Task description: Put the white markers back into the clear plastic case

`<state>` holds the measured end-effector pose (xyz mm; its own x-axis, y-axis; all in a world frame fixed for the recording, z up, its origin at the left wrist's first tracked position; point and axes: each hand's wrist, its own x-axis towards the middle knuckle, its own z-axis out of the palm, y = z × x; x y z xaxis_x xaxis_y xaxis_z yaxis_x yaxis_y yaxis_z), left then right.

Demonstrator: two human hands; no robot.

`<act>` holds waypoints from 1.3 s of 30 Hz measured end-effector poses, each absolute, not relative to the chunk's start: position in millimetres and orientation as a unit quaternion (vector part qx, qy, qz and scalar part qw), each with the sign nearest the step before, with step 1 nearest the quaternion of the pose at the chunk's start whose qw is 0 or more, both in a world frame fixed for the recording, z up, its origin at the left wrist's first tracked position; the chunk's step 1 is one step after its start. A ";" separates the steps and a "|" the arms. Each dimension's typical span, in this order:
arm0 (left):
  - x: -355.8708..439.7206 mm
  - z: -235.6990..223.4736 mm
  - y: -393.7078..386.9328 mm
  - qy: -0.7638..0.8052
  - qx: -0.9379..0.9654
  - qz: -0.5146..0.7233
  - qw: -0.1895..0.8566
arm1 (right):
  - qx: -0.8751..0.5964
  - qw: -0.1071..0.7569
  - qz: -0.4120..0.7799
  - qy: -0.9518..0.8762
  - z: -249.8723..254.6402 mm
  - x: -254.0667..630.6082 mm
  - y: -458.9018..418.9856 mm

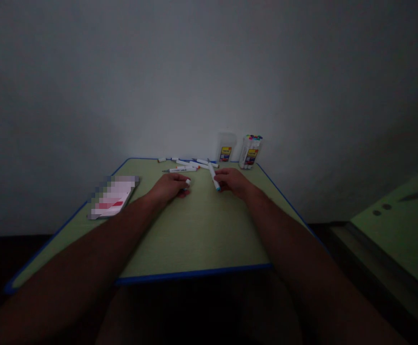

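My left hand (171,185) rests on the green table (194,235) with its fingers curled round a white marker cap or short marker (187,182). My right hand (233,180) lies beside it, fingers closed on a white marker with a blue tip (214,179) that points toward me. Several more white markers (189,164) lie scattered just beyond both hands, near the table's far edge.
Two clear marker cases stand at the back right, one nearly empty (226,147) and one full of markers (251,152). A flat booklet or pad (112,196) lies at the left edge. The wall rises behind. Another green desk (402,225) stands to the right.
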<state>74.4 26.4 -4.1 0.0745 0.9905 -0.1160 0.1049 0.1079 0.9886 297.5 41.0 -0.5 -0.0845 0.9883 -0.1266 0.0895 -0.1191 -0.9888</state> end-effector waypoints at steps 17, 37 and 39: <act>74.7 -5.3 29.2 0.504 0.463 0.428 0.590 | -0.488 0.432 0.578 -0.491 1.0 299.2 39.2; 73.8 3.7 22.1 0.491 0.448 0.434 0.608 | -0.469 0.430 0.589 -0.499 -1.6 298.7 40.4; 75.0 6.0 20.3 0.495 0.444 0.438 0.605 | -0.471 0.427 0.589 -0.499 -0.9 298.4 39.8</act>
<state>75.0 20.3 6.0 0.1266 0.9696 -0.2095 -0.0912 0.2217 0.9708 298.4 39.8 -0.9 -0.1916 0.9731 -0.1277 -0.0324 -0.1363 -0.9901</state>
